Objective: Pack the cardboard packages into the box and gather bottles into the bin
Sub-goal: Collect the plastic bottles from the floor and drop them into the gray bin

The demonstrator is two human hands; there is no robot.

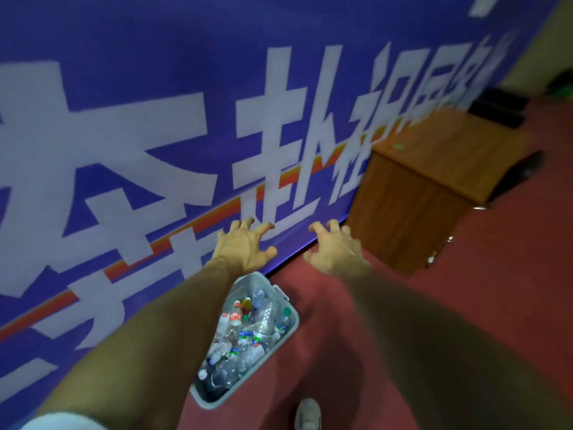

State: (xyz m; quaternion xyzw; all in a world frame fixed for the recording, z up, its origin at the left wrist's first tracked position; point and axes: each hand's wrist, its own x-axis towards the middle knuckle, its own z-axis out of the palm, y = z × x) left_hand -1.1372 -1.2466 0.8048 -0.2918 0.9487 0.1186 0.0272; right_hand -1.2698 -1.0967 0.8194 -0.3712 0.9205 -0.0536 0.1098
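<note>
Bin (294, 325) of bottles (248, 333) below the fingers (265, 227)

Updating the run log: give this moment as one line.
left hand: empty, fingers spread | right hand: empty, fingers spread | bin: holds bottles, beside banner

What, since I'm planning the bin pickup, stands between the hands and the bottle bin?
Nothing visible. The left hand and right hand, empty, fingers spread, hang in open air past the gray bin of bottles.
</note>
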